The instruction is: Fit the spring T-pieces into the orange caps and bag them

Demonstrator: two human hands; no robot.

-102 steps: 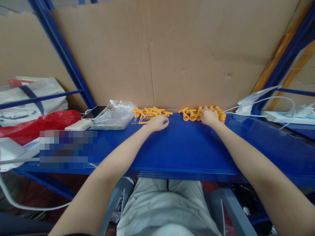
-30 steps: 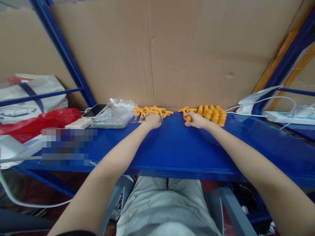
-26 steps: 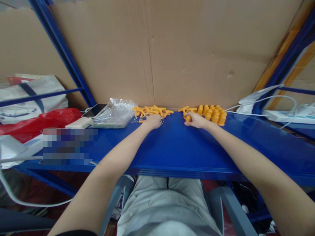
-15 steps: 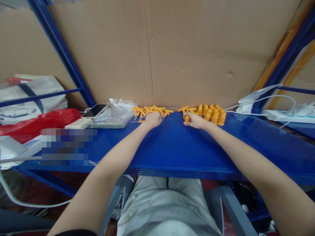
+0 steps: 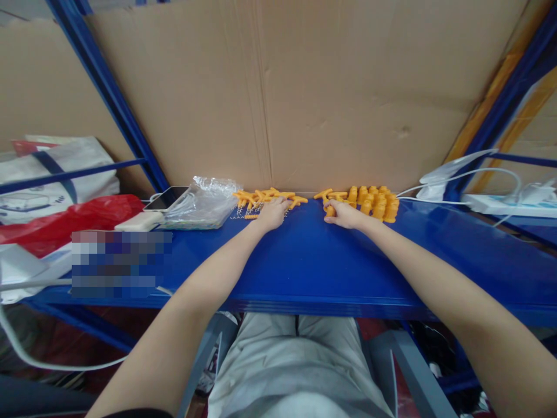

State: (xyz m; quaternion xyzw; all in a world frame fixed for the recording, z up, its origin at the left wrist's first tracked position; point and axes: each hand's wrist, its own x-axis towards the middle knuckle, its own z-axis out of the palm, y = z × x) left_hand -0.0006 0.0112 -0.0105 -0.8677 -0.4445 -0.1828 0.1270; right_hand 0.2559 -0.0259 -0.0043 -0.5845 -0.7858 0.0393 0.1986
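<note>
Two groups of small orange plastic parts lie at the back of a blue shelf [image 5: 313, 261], against a cardboard wall. My left hand [image 5: 272, 213] rests on the near edge of the left pile of T-shaped orange pieces [image 5: 265, 198], fingers curled over a piece and small metal chains. My right hand [image 5: 344, 213] is closed around one orange piece [image 5: 329, 210] at the left end of the right group. Behind it stand several upright orange caps [image 5: 375, 202] in rows, with T-shaped pieces [image 5: 329, 194] beside them.
A crumpled clear plastic bag [image 5: 204, 201], a phone [image 5: 167, 197] and a white power bank [image 5: 139, 221] lie left of the piles. Red and white bags [image 5: 69, 215] fill the far left. White cables and a power strip [image 5: 500, 204] sit at the right.
My right hand left the upright caps and shifted left onto a single orange piece. My left hand stayed at the left pile, its fingers reaching slightly further in.
</note>
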